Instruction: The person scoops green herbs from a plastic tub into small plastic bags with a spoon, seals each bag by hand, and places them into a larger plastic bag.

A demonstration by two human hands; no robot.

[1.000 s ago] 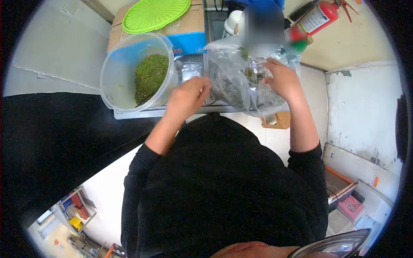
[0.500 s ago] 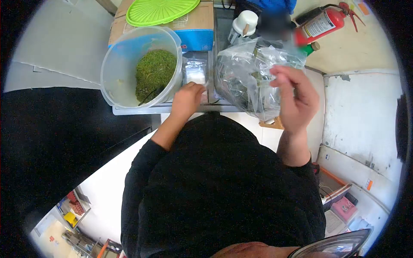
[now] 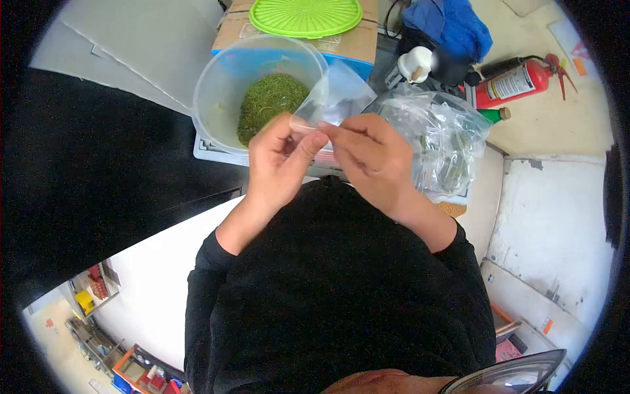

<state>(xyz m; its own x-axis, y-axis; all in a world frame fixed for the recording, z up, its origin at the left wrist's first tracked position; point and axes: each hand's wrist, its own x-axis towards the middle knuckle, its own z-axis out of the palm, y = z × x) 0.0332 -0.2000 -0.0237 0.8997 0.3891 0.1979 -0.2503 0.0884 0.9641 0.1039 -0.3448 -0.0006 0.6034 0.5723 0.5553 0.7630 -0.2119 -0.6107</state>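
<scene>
A small clear plastic bag [image 3: 342, 94] is pinched at its near edge between my two hands, its far end spreading out over the worktop. My left hand [image 3: 275, 164] has thumb and fingertips closed on the left part of that edge. Close beside it, my right hand [image 3: 375, 156] grips the edge with its fingertips, slightly blurred. Just beyond my left hand stands a translucent round tub [image 3: 213, 108] with green moss [image 3: 272, 98] inside. To the right of my right hand sits a large clear plastic bag [image 3: 446, 141]; its contents are hard to make out.
A green ribbed lid [image 3: 305, 14] lies on a cardboard box [image 3: 231, 33] behind the tub. A white-capped container [image 3: 415, 64], a blue cloth [image 3: 459, 29] and a green bottle [image 3: 492, 115] are at the back right. A red fire extinguisher [image 3: 518, 84] lies beyond.
My right hand has come left from the large bag to meet my left hand. The small bag is now raised between them. The view has shifted, so the tub appears farther right.
</scene>
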